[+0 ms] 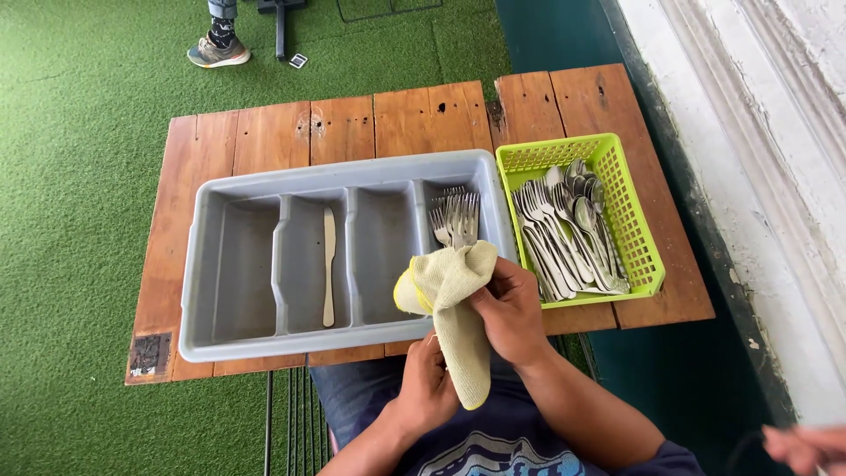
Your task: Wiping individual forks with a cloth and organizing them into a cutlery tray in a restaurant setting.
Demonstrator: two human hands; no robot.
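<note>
My right hand (509,310) grips a pale yellow cloth (449,291) bunched over the front edge of a grey cutlery tray (264,348). My left hand (429,383) is closed below it, near the cloth's hanging end; what it holds is hidden. A fork seems wrapped in the cloth, but I cannot see it clearly. The tray has several compartments: one knife (329,264) lies in the second from left, and a few forks (456,218) lie in the rightmost one.
A lime green basket (649,256) full of forks and spoons (568,229) stands right of the tray on a wooden plank table (264,132). Green turf surrounds it. Another person's shoe (218,53) is at the far side, and a hand (806,448) shows at bottom right.
</note>
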